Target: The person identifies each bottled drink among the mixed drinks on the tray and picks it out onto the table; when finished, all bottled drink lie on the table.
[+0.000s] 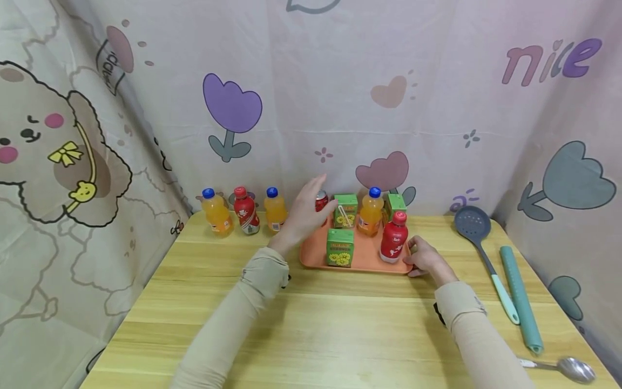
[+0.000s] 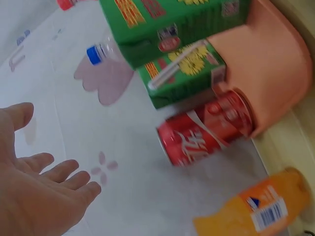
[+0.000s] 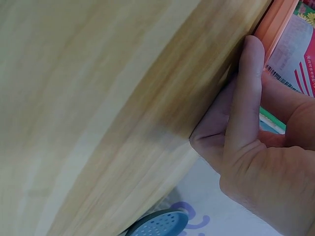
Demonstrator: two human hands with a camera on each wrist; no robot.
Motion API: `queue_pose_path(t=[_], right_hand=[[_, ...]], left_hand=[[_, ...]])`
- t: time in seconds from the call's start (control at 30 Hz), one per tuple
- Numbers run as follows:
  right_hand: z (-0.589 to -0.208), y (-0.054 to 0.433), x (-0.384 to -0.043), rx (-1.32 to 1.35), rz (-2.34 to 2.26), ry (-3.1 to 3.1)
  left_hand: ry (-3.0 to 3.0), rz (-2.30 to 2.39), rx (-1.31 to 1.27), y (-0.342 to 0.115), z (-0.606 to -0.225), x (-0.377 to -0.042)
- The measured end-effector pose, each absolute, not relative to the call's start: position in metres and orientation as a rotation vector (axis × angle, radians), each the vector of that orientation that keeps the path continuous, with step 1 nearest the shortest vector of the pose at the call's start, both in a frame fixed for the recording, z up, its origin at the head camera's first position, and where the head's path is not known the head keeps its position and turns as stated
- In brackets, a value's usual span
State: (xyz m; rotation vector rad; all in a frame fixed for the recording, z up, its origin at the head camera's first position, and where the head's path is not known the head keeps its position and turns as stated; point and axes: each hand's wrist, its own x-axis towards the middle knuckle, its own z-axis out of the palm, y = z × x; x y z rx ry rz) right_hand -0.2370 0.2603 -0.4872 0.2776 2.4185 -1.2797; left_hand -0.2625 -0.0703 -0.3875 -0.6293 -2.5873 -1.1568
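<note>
An orange tray bears two green drink cartons in front and behind on its left, a third carton at the back right, an orange juice bottle and a red bottle. My left hand is raised with spread, relaxed fingers near a red soda can; nothing is in it. In the left wrist view the can stands at the tray's edge beside a carton with a straw. My right hand pinches the tray's right rim, thumb on the inner side and fingers outside, beside the red bottle.
Left of the tray stand an orange juice bottle, a red bottle and another juice bottle. On the right lie a slotted skimmer, a green roll and a metal spoon. A printed curtain hangs behind the table.
</note>
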Motion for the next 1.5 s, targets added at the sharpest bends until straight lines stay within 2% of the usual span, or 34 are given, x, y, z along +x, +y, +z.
queue_pose_path(t=[0.33, 0.93, 1.23, 1.5], right_hand=[[-0.488, 0.262, -0.238, 0.268, -1.277, 2.427], [-0.488, 0.258, -0.234, 0.271, -1.279, 2.452], [-0.488, 0.258, -0.232, 0.261, -1.284, 2.464], [-0.489, 0.258, -0.234, 0.265, -1.284, 2.453]], left_hand=[[-2.763, -0.998, -0.809, -0.025, -0.391, -0.251], [-3.006, -0.49, -0.896, 0.028, -0.406, -0.239], [-3.013, -0.289, -0.842, 0.049, -0.415, -0.235], [-3.023, -0.364, -0.793, 0.066, -0.427, -0.238]])
